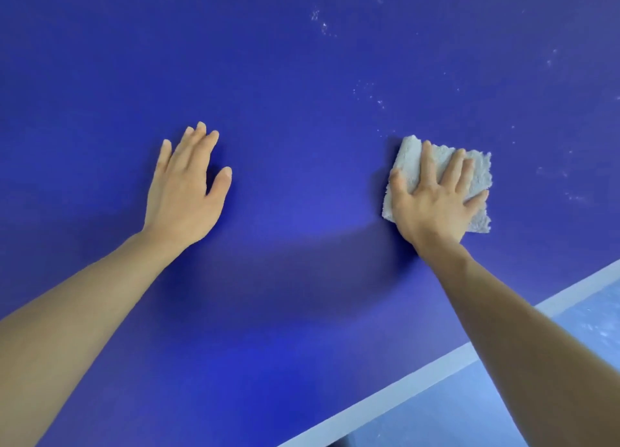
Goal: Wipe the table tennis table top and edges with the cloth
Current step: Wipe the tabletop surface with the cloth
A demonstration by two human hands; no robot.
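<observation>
Pressed, not gripped, under the flat, spread fingers of the right hand (pixel 432 201), the cloth (pixel 478 174) could bunch and skip the specks (pixel 369 94) toward the far right edge of the bench (pixel 302 60); the left hand (pixel 184 195) lies open, empty.

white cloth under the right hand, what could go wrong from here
The folded white fluffy cloth is small; strokes may miss the white dust specks scattered beyond it on the blue table tennis table top.
The right hand presses it with flat fingers only, so it could slip out.
The bare left hand resting on the top may leave smudges.
</observation>
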